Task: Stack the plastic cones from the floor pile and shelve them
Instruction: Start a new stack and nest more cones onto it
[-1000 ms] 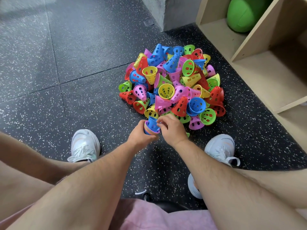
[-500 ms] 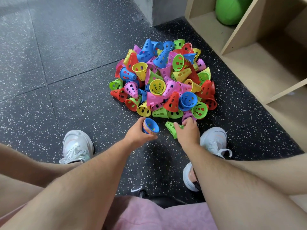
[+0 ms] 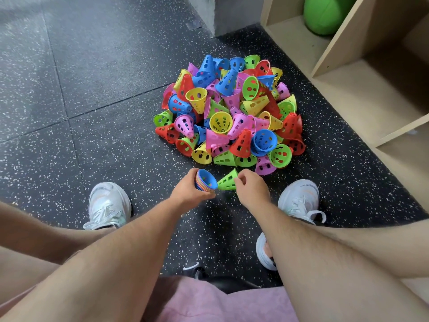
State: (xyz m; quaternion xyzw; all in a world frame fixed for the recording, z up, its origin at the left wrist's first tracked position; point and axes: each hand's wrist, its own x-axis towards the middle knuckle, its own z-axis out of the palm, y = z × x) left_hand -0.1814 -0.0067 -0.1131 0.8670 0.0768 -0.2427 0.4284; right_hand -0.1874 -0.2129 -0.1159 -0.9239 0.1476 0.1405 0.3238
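Observation:
A pile of perforated plastic cones [image 3: 229, 112] in blue, green, yellow, pink and red lies on the dark speckled floor. My left hand [image 3: 188, 191] grips a nested stack of cones [image 3: 205, 181], its open blue mouth facing up and right. My right hand [image 3: 251, 188] pinches a single green cone [image 3: 227, 182] by its narrow end, wide mouth toward the stack, just right of it. Both hands hover just in front of the pile's near edge.
A wooden shelf unit [image 3: 348, 73] stands at the right, with a green ball [image 3: 325, 12] in its far compartment. My white shoes [image 3: 109, 205] [image 3: 299, 198] flank the hands. A grey pillar [image 3: 234, 12] rises behind the pile.
My right hand left the stack, reached to the pile's near edge and picked up a green cone. It now carries that cone back beside the stack, which my left hand has kept holding.

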